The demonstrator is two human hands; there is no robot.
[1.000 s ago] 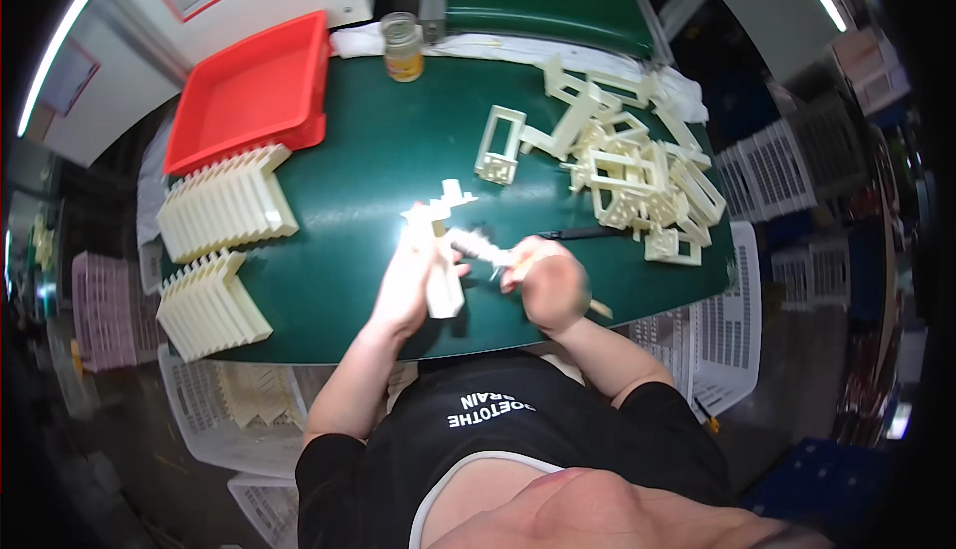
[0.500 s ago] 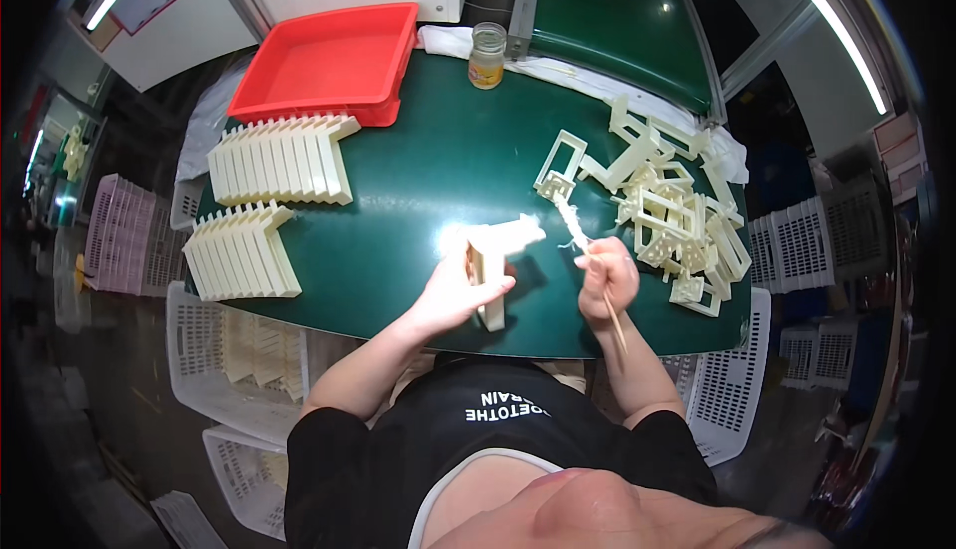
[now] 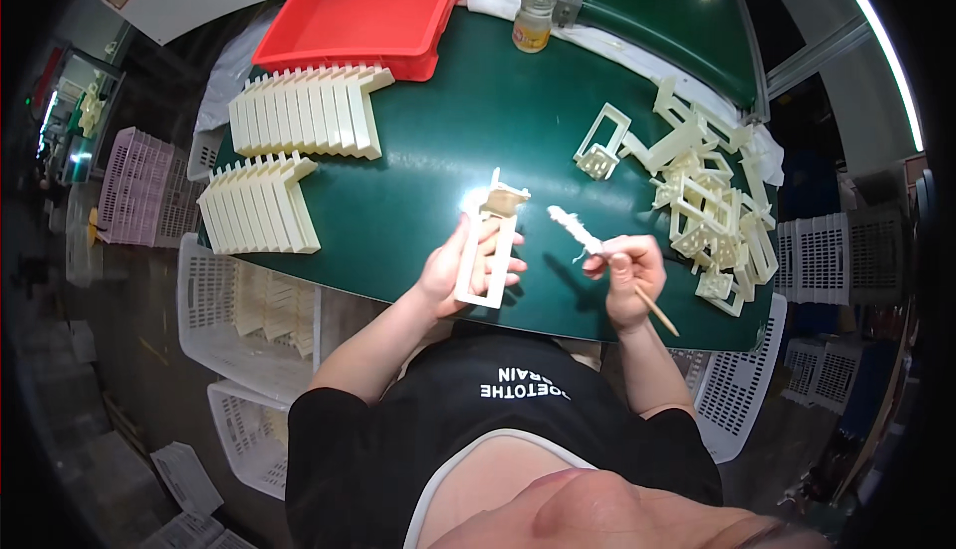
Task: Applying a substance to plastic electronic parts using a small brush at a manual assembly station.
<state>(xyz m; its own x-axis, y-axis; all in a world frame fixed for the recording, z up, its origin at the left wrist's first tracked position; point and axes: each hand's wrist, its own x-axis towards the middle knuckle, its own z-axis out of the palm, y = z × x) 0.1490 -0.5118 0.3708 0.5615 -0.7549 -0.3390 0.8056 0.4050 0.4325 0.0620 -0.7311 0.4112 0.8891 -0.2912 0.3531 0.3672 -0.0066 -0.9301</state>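
Here, from where I stand, going left to right:

Crates: pink and white slotted crates stand on the floor off the table's left edge.
Stacks: two tidy rows of cream frames lie on the green table, just in front of a red tray.
Left hand: the left hand is closed around a cream frame, thumb on one long rail, fingers curled behind, holding it just above the table's near edge.
Frame: its top end, which carries a brownish patch, points away from the person.
Jar: a small glass jar of amber liquid stands at the far edge, well apart from both hands.
Right hand: the right hand pinches a thin stick with a white tufted tip; the tip hangs near the frame but clear of it.
Pile: loose frames lie heaped to the right.
Doing it well: I'd judge the frame wants a firm, steady grip while the tuft meets only the patch, with light strokes, fingers kept off the wet end.
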